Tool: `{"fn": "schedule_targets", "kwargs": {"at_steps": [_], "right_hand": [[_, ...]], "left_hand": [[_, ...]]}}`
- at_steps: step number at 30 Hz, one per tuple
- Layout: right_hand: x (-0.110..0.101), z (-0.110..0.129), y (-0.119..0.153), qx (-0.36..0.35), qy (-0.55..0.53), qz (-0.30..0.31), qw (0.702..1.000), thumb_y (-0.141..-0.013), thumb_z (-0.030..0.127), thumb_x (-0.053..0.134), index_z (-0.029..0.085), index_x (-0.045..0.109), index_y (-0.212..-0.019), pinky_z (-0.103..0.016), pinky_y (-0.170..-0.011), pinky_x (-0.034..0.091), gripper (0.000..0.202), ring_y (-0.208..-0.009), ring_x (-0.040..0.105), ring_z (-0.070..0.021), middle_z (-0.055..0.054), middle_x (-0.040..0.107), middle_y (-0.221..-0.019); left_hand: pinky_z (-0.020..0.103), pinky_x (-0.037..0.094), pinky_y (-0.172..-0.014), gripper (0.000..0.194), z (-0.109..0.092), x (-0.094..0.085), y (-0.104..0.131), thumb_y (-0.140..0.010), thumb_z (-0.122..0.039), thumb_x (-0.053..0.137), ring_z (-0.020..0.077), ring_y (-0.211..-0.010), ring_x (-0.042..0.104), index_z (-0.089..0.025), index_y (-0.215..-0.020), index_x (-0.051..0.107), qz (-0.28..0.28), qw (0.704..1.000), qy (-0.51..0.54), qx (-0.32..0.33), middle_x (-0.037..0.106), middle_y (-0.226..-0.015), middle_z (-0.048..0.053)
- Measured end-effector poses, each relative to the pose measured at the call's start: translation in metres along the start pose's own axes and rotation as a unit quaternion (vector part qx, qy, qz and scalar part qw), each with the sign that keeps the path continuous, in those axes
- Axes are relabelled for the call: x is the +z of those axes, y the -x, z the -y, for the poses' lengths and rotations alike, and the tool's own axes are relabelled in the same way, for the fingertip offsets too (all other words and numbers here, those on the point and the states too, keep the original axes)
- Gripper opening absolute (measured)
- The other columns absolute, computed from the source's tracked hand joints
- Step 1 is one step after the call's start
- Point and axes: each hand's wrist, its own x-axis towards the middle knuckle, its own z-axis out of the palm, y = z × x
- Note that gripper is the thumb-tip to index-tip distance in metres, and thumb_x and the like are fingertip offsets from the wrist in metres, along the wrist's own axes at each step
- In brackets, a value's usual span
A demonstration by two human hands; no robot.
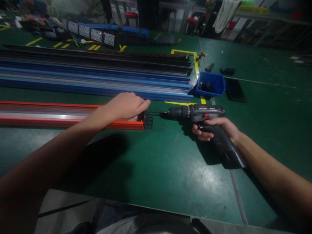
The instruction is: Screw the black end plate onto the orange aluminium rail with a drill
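Observation:
My right hand is wrapped round the handle of a black cordless drill, which lies level and points left. Its long thin bit reaches the black end bracket on an orange metal profile. Whether the tip sits in a screw is too small to tell. Over the right end of that profile lies my left hand, closed on its far edge, with the thumb close to the bracket. The fingertips of my left hand are hidden behind the profile.
Blue profiles and black profiles lie lengthwise behind the orange one. A blue bin with small dark parts stands at their right end, beside a flat black object. Wired assemblies lie farther back on the green table.

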Motion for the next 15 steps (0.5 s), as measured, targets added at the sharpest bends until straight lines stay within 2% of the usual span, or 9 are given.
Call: {"fn": "schedule_targets", "kwargs": {"at_steps": [15], "right_hand": [[0.0016,0.0004,0.0003,-0.003,-0.005,-0.003,1.0,-0.09,0.017,0.068,-0.004,0.07,-0.108,-0.025,-0.063,0.057,0.028,-0.059,0.057,-0.0103,-0.016,0.068,-0.09]], "left_hand": [[0.041,0.052,-0.072,0.062,0.0006,0.0005,-0.0009,-0.105,-0.05,0.025,0.0327,-0.084,0.075,-0.021,-0.118,0.078,0.001,1.0,-0.001,-0.008,0.078,-0.087,0.014]]}}
